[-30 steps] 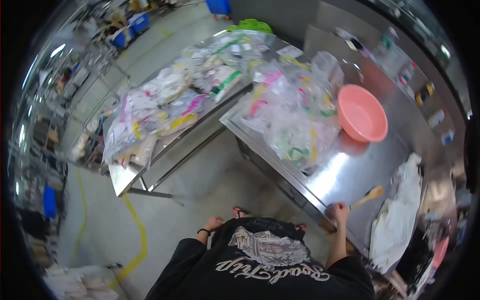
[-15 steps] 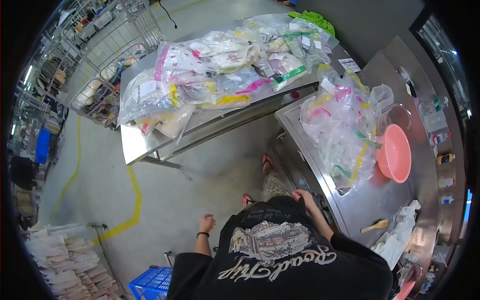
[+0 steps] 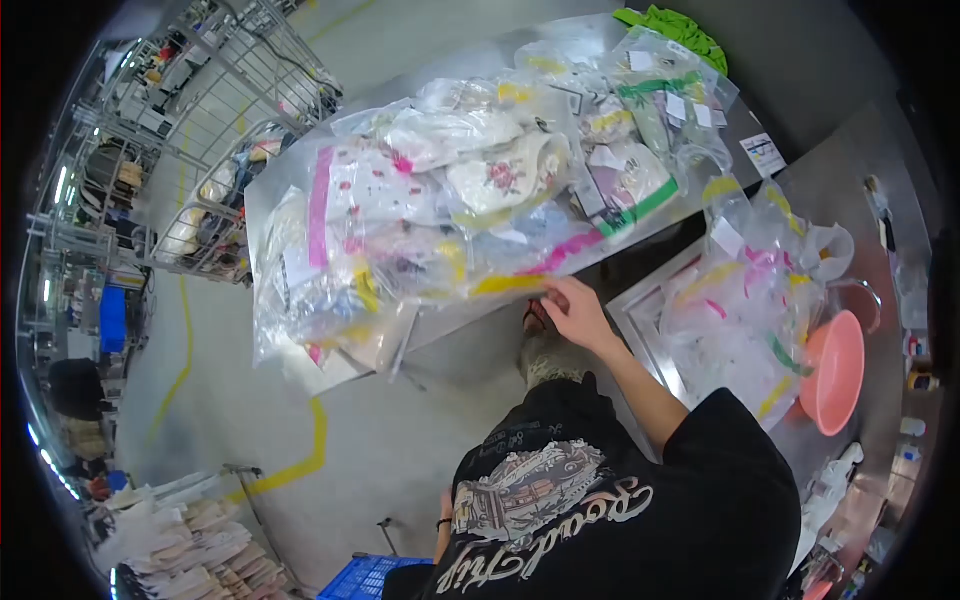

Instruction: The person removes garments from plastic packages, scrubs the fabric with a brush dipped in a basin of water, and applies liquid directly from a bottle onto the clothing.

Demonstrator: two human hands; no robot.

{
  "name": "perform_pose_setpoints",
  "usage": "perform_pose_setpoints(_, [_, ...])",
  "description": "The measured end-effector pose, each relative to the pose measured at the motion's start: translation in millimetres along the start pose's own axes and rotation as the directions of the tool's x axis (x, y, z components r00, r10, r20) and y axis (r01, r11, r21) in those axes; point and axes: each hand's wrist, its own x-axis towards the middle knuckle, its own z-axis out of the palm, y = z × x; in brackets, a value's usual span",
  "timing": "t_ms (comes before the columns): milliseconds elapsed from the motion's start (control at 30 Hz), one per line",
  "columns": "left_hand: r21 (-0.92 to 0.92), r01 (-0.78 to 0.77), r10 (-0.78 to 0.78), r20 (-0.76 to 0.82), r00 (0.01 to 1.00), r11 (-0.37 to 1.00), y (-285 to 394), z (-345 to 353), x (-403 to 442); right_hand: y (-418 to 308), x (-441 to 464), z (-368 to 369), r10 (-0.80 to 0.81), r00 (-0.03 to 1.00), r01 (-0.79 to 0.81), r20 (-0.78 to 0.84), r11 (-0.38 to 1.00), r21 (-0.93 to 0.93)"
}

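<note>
Steel tabletop (image 3: 440, 320): a yellow-edged clear bag (image 3: 505, 284) lies along its near side, likely light, limp, slippery, best pinched at the yellow, where the right hand's fingers (image 3: 556, 291) rest, grip unclear; left hand (image 3: 446, 504) mostly hidden, cannot tell.

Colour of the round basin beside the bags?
The basin is salmon pink; best seen in the head view.

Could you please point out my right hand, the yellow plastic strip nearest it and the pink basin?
Right hand (image 3: 577, 314): head view, middle of the hand.
Yellow plastic strip (image 3: 506, 284): head view, middle of its visible length.
Pink basin (image 3: 834, 373): head view, on its wall.
</note>
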Motion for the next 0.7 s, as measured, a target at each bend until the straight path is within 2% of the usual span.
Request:
perform_pose_setpoints(33, [-0.022, 0.026, -0.026, -0.001, 1.0, 0.999, 31, -12, 1, -9, 34, 0, -0.109, 0.993, 0.106, -0.045, 0.993, -0.06])
perform_pose_setpoints(67, [-0.048, 0.048, -0.048, -0.002, 0.999, 0.998, 64, -26, 8, -10, 66, 4, -0.099, 0.994, 0.097, -0.046, 0.994, -0.043])
perform_pose_setpoints(133, [-0.097, 0.081, -0.081, 0.011, 0.997, 0.992, 139, -51, 19, -8, 130, 7, -0.264, 0.942, 0.247, -0.206, 0.963, -0.104])
perform_pose_setpoints(200, [-0.122, 0.055, -0.051, 0.033, 0.998, 0.991, 220, -71, 35, -16, 194, -1, -0.403, 0.899, 0.373, -0.171, 0.909, -0.185])
perform_pose_setpoints(233, [-0.129, 0.027, -0.022, 0.043, 0.999, 0.991, 261, -79, 40, -14, 227, -1, -0.396, 0.902, 0.368, -0.172, 0.913, -0.175])
perform_pose_setpoints(267, [-0.133, -0.02, 0.028, 0.054, 0.998, 0.991, 305, -85, 46, -11, 258, 1, -0.488, 0.858, 0.438, -0.159, 0.857, -0.27])
perform_pose_setpoints(333, [-0.136, -0.138, 0.149, 0.074, 0.986, 0.981, 400, -93, 47, 0, 296, 0, -0.527, 0.846, 0.426, -0.086, 0.762, -0.488])
perform_pose_setpoints(367, [-0.106, -0.223, 0.23, 0.06, 0.971, 0.969, 467, -93, 29, 7, 315, -2, -0.48, 0.876, 0.354, -0.05, 0.71, -0.609])
perform_pose_setpoints(400, [-0.095, -0.361, 0.361, -0.019, 0.932, 0.928, 510, -93, 32, 26, 334, -6, -0.476, 0.878, 0.351, -0.05, 0.711, -0.609])
perform_pose_setpoints(433, [-0.075, -0.486, 0.479, -0.096, 0.873, 0.871, 547, -93, 33, 50, 346, -13, -0.334, 0.943, 0.241, -0.003, 0.686, -0.686])
perform_pose_setpoints(467, [0.063, -0.715, 0.714, -0.165, 0.68, 0.696, 586, -92, 37, 77, 351, -25, -0.197, 0.98, 0.138, -0.004, 0.702, -0.699])
perform_pose_setpoints(500, [0.23, -0.783, 0.815, -0.215, 0.539, 0.578, 622, -93, 42, 98, 355, -39, -0.055, 0.998, 0.036, -0.004, 0.694, -0.719])
perform_pose_setpoints(533, [0.351, -0.776, 0.848, -0.298, 0.438, 0.524, 657, -91, 51, 112, 353, -55, 0.071, 0.997, -0.077, -0.037, 0.735, -0.674])
perform_pose_setpoints(600, [0.459, -0.803, 0.915, -0.313, 0.254, 0.38, 719, -98, 71, 133, 340, -58, 0.033, 0.997, -0.07, -0.067, 0.741, -0.668])
perform_pose_setpoints(633, [0.518, -0.821, 0.959, -0.255, 0.121, 0.241, 743, -102, 98, 138, 336, -59, -0.014, 0.995, -0.054, -0.097, 0.745, -0.665])
perform_pose_setpoints(667, [0.72, -0.683, 0.981, -0.19, -0.03, 0.119, 772, -101, 110, 137, 334, -63, -0.012, 0.994, -0.062, -0.105, 0.74, -0.67])
perform_pose_setpoints(700, [0.799, -0.599, 0.986, -0.137, -0.097, 0.052, 784, -100, 123, 135, 330, -66, -0.022, 0.995, -0.044, -0.095, 0.764, -0.643])
